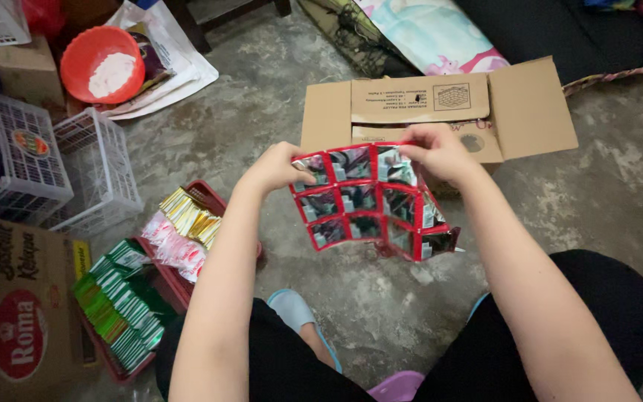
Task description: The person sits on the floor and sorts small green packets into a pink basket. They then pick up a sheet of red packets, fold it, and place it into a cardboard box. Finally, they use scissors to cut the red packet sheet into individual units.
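A sheet of joined red-edged sachets point(370, 202) hangs in front of me, several across and three rows down. My left hand point(275, 168) pinches its top left corner. My right hand point(440, 152) grips its top right edge. The sheet is held above the concrete floor, just in front of an open brown cardboard box point(530, 112). My knees in black trousers and a light blue slipper point(292, 309) show below.
A red tray point(180, 286) at the left holds green, gold and pink-white sachet packs. White plastic baskets point(91, 167), an orange bowl point(102, 63) with white powder, and a printed cardboard carton point(27, 305) crowd the left side. A dark sofa point(560, 30) stands behind.
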